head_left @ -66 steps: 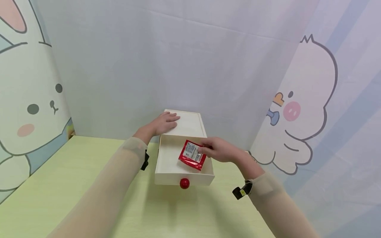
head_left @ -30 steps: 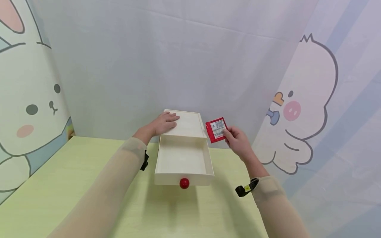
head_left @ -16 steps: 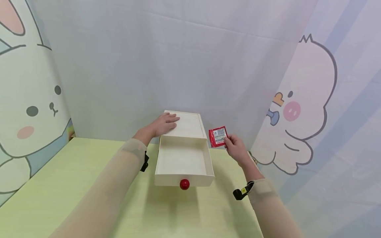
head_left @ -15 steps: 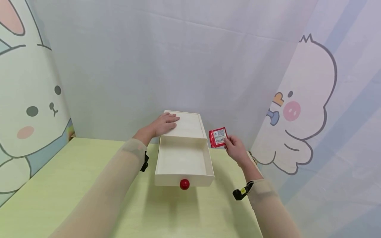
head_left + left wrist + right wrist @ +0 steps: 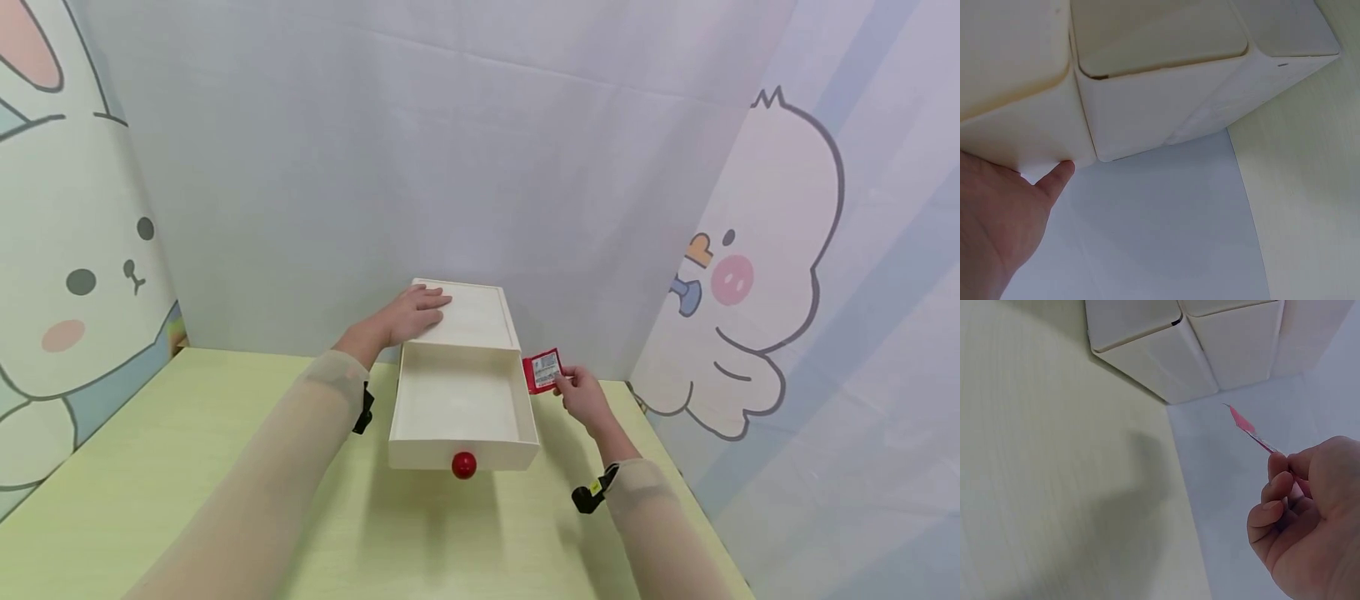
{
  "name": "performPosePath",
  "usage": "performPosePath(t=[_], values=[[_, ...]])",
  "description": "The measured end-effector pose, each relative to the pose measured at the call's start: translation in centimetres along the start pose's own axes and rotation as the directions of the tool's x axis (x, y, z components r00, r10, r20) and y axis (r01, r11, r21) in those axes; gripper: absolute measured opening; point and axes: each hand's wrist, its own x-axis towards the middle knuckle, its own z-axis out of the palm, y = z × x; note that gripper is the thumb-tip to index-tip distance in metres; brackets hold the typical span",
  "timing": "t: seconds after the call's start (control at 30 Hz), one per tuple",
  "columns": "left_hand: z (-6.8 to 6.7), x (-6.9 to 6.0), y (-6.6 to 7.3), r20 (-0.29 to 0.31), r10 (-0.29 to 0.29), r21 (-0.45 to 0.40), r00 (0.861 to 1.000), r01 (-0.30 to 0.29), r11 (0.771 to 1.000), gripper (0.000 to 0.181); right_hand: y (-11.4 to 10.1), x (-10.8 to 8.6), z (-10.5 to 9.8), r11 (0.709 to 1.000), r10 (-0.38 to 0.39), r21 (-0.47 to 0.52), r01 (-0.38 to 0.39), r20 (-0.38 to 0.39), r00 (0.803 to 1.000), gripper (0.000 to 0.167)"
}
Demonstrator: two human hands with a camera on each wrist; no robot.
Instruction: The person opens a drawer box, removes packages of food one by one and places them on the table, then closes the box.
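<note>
A white box [image 5: 476,315] has its top drawer [image 5: 463,452] pulled out, the inside bare, a red round knob [image 5: 464,465] on its front. My left hand [image 5: 408,317] rests flat on the box top with fingers spread; the left wrist view shows part of this hand [image 5: 1007,215] at the box's edge. To the right of the drawer, my right hand [image 5: 583,398] pinches a red packet [image 5: 545,371] with a white printed label by its edge. The right wrist view shows the packet [image 5: 1244,425] edge-on between thumb and fingers of the hand [image 5: 1316,519], apart from the box.
The box stands on a pale yellow-green table [image 5: 247,417]. Behind it hangs a plain light curtain [image 5: 300,167]. Cartoon figures are printed on the side panels, a rabbit [image 5: 67,250] at left and a white chick [image 5: 780,208] at right.
The right hand took the red packet out of the drawer to the right, then lowered it beside the box. My left hand has stayed on the box top.
</note>
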Motion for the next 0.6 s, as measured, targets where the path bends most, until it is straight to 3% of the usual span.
performPosePath(t=[0.27, 0.6], values=[[0.1, -0.1, 0.1, 0.0, -0.006, 0.0, 1.0, 0.006, 1.0, 0.059, 2.4, 0.4, 1.6, 0.997, 0.061, 0.05, -0.062, 0.015, 0.998, 0.035], [0.0, -0.1, 0.2, -0.002, 0.0, -0.007, 1.0, 0.0, 1.0, 0.059, 3.9, 0.7, 3.3, 0.982, 0.152, 0.111, -0.153, 0.017, 0.988, 0.04]])
